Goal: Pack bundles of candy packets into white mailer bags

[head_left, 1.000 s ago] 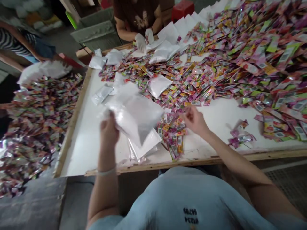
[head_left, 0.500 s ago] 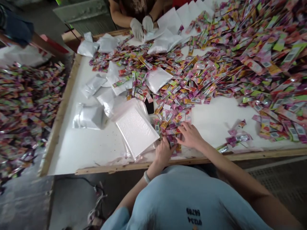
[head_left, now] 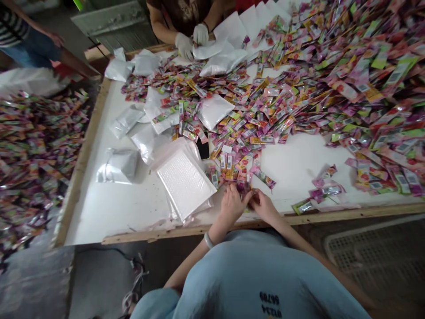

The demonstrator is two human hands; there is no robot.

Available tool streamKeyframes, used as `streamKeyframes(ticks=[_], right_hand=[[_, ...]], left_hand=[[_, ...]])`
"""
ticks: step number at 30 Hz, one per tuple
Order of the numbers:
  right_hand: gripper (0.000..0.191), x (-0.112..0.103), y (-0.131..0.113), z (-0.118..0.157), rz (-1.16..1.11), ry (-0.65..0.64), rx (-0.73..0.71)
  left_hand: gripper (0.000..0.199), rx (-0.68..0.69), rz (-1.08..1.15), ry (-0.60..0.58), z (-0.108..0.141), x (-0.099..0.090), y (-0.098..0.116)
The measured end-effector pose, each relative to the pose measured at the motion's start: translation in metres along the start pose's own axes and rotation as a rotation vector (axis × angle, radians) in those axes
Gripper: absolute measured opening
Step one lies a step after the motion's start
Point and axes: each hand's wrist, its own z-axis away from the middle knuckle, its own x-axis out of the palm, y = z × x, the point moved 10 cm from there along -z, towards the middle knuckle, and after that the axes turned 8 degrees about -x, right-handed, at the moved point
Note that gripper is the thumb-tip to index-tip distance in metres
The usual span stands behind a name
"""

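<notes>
My left hand [head_left: 232,204] and my right hand [head_left: 264,205] meet at the near edge of the white table [head_left: 113,208], both closed on a small bunch of colourful sachets [head_left: 245,188]. More sachets [head_left: 239,161] lie in a loose cluster just beyond my fingers. A stack of white bubble mailers [head_left: 184,179] rests to the left of my left hand. A black phone [head_left: 203,149] lies partly under sachets behind the stack.
A huge heap of sachets [head_left: 348,66] covers the right and far table. Sealed white bags [head_left: 117,165] lie at the left. A gloved co-worker's hands [head_left: 191,39] handle white bags at the far side. Another sachet pile [head_left: 29,146] sits off-table left; a second person stands far left.
My left hand let go of a white bag, which now lies at the left, and came over to the sachets. Both hands drew together at the table edge, gathering a bunch.
</notes>
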Motion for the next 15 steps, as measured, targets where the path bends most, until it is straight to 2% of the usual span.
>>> streamKeyframes(ticks=[2,4,7,8,9,10,12,13,15], right_hand=[[0.029,0.013,-0.003,0.006,-0.054,-0.038,-0.031],[0.038,0.017,-0.014,0.011,-0.085,-0.129,-0.095],[0.042,0.012,-0.036,0.012,-0.094,-0.401,-0.212],[0.038,0.003,-0.041,0.007,-0.052,-0.442,-0.232],[0.035,-0.012,-0.043,-0.003,0.03,-0.418,-0.24],[0.034,-0.03,-0.044,-0.017,0.154,-0.334,-0.24],[0.038,-0.066,-0.045,-0.043,0.473,-0.105,-0.222],[0.039,-0.076,-0.044,-0.052,0.62,-0.031,-0.211],[0.029,-0.081,-0.037,-0.064,0.773,-0.017,-0.174]], left_hand=[[0.06,-0.001,0.136,-0.004,0.001,0.003,-0.002],[0.062,-0.048,0.317,-0.053,0.002,0.007,-0.014],[0.053,-0.154,0.649,-0.279,0.007,0.023,-0.033],[0.05,-0.19,0.761,-0.373,0.011,0.029,-0.036],[0.048,-0.225,0.867,-0.459,0.015,0.034,-0.039],[0.048,-0.26,0.962,-0.53,0.02,0.036,-0.041],[0.047,-0.327,1.115,-0.633,0.032,0.036,-0.045],[0.046,-0.352,1.177,-0.671,0.038,0.034,-0.046],[0.046,-0.364,1.271,-0.74,0.05,0.029,-0.046]])
